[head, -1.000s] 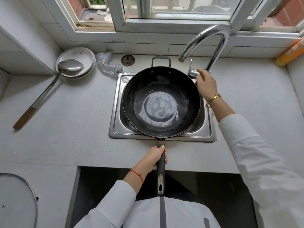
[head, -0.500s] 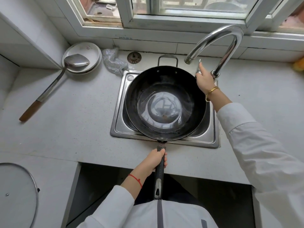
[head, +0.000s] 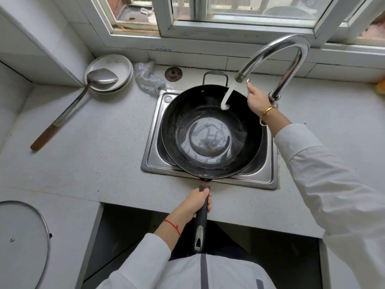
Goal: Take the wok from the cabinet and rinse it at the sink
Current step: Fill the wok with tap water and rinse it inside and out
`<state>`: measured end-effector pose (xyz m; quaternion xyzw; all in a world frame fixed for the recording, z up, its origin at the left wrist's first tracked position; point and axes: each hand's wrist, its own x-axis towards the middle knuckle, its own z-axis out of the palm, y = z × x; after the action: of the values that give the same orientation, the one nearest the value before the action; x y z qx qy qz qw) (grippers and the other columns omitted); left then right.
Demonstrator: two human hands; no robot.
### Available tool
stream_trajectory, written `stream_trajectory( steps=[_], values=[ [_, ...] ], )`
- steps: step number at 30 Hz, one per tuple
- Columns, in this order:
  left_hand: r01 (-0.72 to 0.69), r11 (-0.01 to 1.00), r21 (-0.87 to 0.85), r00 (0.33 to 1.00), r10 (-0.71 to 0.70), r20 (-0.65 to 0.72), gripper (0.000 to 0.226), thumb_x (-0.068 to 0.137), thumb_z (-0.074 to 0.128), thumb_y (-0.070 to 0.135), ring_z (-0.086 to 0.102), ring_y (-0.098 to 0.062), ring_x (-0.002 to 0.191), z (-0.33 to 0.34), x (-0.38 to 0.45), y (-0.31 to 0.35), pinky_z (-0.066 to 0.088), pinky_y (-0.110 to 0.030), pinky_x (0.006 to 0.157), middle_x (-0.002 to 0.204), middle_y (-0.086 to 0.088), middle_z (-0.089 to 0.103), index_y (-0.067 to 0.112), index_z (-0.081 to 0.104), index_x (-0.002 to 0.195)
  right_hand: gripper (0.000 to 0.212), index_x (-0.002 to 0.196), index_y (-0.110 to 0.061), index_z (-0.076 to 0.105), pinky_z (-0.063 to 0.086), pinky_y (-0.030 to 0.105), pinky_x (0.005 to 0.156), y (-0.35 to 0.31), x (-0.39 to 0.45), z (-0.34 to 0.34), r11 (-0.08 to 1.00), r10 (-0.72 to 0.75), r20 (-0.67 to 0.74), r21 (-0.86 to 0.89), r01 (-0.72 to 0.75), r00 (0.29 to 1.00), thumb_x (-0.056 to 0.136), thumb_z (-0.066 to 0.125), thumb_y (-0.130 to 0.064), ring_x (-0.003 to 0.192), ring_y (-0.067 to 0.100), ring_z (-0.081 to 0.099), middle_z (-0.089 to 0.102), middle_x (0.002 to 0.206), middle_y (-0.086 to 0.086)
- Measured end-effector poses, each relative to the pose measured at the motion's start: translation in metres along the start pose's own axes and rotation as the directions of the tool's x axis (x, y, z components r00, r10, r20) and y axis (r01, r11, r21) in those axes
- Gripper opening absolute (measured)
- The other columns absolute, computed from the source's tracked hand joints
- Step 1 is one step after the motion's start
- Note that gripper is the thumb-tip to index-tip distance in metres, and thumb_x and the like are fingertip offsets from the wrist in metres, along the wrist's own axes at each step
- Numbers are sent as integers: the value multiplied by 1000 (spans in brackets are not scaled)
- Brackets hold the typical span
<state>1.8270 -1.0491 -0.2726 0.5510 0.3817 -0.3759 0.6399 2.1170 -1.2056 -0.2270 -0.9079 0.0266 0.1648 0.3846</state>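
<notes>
A black wok [head: 210, 132] rests over the steel sink [head: 264, 178], nearly covering the basin. My left hand [head: 195, 202] grips its long black handle [head: 201, 226] at the counter's front edge. A curved chrome faucet [head: 291, 51] arches over the wok's far right side, and a white stream of water [head: 227, 97] falls from the spout onto the wok's inner wall. My right hand [head: 257, 99] holds the faucet lever beside the faucet base; the lever itself is mostly hidden behind the hand.
A metal spatula [head: 73, 107] with a wooden grip lies on stacked white plates [head: 116, 65] at the back left. A steel scourer [head: 149, 79] and a drain strainer [head: 173, 74] sit behind the sink. A glass lid [head: 20, 240] lies at the lower left.
Water now runs from the spout into the wok; earlier none flowed. My right hand has lifted on the lever. The left hand keeps its hold on the handle.
</notes>
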Motion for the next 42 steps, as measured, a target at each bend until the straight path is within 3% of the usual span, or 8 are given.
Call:
stream_trajectory(
  steps=[6,12,19,24,31,36,39,42],
  values=[
    [24,999,-22,1000,-25,-5,24,104,37,21,49,-18,55,-1,3,0,48,-30,60,68,-7,51,8,48,87,50,145,-7,40,30,20,103,0,-26,1,993,-12,-110,112,24,994,95,32,-3,129,26,46,45,147,17],
    [47,996,-69,998,-49,-25,26,103,41,21,49,-20,54,0,6,-1,48,-31,58,67,-8,51,7,49,83,28,92,-7,71,41,18,68,21,-108,22,998,-9,-360,52,30,933,89,43,-6,82,22,63,72,92,9],
    [-27,999,27,999,28,-34,27,103,42,22,62,-22,67,-1,7,-5,52,-31,72,78,-11,62,6,54,86,18,78,-7,58,46,34,66,54,-222,90,975,87,59,-208,-73,994,89,52,-19,73,24,58,62,74,7],
    [-76,997,11,996,76,-49,21,102,45,17,60,-22,73,-1,11,-8,50,-34,83,85,-12,64,0,58,103,30,94,-10,58,48,25,66,47,-258,119,959,282,543,-130,-253,791,94,49,-38,71,16,57,62,85,5],
    [-74,997,32,996,76,-39,29,102,44,17,59,-31,106,-3,4,-5,45,-40,104,116,-21,62,-2,60,117,42,127,-10,44,57,37,73,31,-278,149,942,257,591,22,-334,764,91,57,-29,105,27,62,61,117,13],
    [-109,993,35,992,107,72,28,104,39,25,65,-26,92,-8,-3,-9,54,-31,81,105,-12,69,5,57,112,19,92,-3,61,57,31,56,25,-297,177,650,412,408,494,-577,815,96,53,-20,56,21,63,62,68,12],
    [-158,984,85,984,150,92,27,104,39,26,67,-16,74,-12,-9,-8,48,-17,47,90,-8,69,7,57,108,27,76,-10,57,47,24,42,21,-302,190,636,470,288,546,-546,834,98,50,-25,38,12,51,51,51,2],
    [-184,979,82,977,173,120,25,104,39,25,66,-13,70,-12,-12,-7,49,-17,48,88,-8,68,7,56,105,26,85,-7,61,42,20,35,22,-302,196,645,520,203,543,-538,829,98,50,-27,34,10,48,53,53,2]
  ],
)
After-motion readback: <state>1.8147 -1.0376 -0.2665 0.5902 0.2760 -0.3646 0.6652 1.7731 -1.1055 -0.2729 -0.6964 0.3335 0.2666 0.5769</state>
